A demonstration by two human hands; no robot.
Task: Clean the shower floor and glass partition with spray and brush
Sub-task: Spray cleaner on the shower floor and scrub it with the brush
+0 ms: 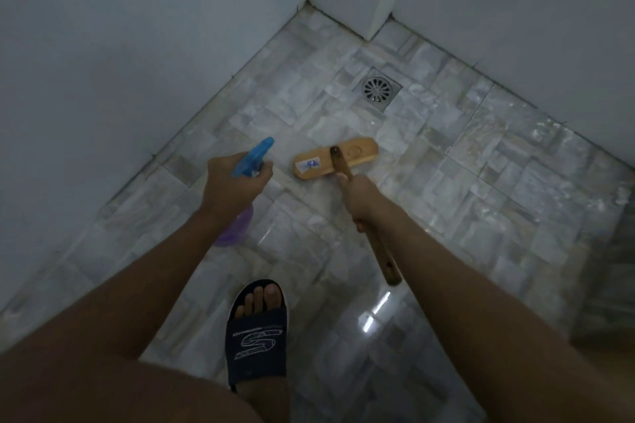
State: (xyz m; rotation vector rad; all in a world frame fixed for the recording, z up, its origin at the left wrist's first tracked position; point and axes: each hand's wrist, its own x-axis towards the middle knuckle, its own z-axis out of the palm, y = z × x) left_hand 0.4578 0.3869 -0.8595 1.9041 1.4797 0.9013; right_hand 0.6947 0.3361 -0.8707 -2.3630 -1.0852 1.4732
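Head view: wet shower floor, brush and spray bottle in hand.
Pale tiles meet white walls; a dark slipper stands nearest. The right hand has its grip closed round the brush's wooden handle, head flat on the tiles near the drain. The left hand has its grip round the blue-topped spray bottle, purple-tinted below; fill level unclear.
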